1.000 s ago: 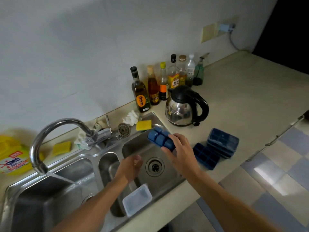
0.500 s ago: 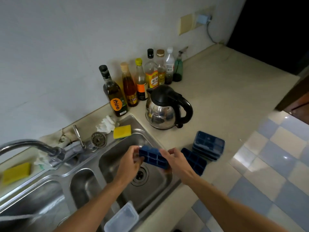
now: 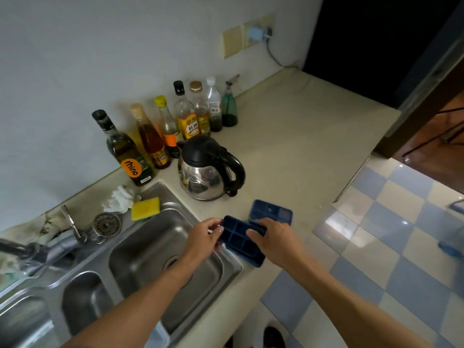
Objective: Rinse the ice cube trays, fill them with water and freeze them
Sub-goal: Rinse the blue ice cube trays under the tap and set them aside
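A dark blue ice cube tray (image 3: 237, 233) is held level, openings up, just right of the sink's right basin (image 3: 160, 249). My left hand (image 3: 204, 238) pinches its left end. My right hand (image 3: 272, 238) grips its right side, fingers over the rim. Beneath it a second blue tray (image 3: 252, 259) lies on the counter edge. Behind them more blue trays (image 3: 272, 212) sit stacked. The tap (image 3: 37, 249) is at the far left, blurred.
A steel kettle (image 3: 208, 169) stands behind the trays, with several bottles (image 3: 160, 136) along the wall. A yellow sponge (image 3: 145, 208), a white cloth (image 3: 120, 199) and a strainer (image 3: 107, 224) lie on the sink's back rim. A clear container (image 3: 159, 337) rests at the sink's front edge.
My view has turned right, away from the tap. The held tray moved from over the right basin to above the counter tray, and my left hand took hold of its left end.
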{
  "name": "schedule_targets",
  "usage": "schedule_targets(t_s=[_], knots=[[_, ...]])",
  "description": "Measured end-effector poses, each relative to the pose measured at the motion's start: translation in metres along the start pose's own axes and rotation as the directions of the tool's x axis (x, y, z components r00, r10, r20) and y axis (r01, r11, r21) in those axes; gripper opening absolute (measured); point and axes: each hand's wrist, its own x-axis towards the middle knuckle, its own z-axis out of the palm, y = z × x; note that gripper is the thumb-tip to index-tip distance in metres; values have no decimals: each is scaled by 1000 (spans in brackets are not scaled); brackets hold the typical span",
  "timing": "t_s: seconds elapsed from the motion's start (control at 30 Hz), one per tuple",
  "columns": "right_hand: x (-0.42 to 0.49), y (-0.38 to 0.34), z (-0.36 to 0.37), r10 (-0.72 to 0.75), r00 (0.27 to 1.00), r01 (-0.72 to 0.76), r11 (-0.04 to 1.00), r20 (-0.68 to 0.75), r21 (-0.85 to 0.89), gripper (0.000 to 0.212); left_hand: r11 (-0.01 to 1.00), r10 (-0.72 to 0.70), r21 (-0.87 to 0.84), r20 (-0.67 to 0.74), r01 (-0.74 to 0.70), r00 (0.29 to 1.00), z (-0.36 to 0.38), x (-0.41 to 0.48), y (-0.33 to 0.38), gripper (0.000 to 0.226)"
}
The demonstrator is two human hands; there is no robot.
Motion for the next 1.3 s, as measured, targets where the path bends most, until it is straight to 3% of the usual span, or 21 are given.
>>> schedule_targets(t_s=[0.13,0.2,0.3,0.57,0.73,0.87,1.03,1.1,1.2,1.3], knots=[[0,28,-16,-115,986,109,992,-116,-57,34,997,-55,51,-32,57,998,24,-3,-8,19],[5,43,-23,-169,977,157,983,-131,-98,42,995,-81,45,-69,84,994,29,-2,-7,20],[16,60,-30,-257,962,234,951,-97,-204,52,993,-94,59,-117,101,989,35,-1,-3,20],[37,80,-31,-248,963,266,937,104,-226,70,950,-21,308,-104,52,994,48,-2,-3,21],[46,80,-31,-300,940,335,905,164,-263,69,931,-121,330,-133,159,984,51,-4,-7,22],[47,72,-36,-307,943,328,923,129,-199,65,909,-135,371,-167,189,977,53,-7,1,34],[39,28,-41,-335,939,337,941,82,-8,64,954,-120,218,-349,205,929,33,-26,19,42],[34,0,-35,-374,924,371,927,83,48,63,988,-138,20,-371,156,918,20,-36,22,45],[18,-47,-16,-438,895,427,896,81,121,64,896,-254,-435,-321,96,912,-3,-60,17,62],[-2,-99,17,-493,862,473,866,122,161,63,826,-289,-556,-278,92,916,-33,-86,-5,71]])
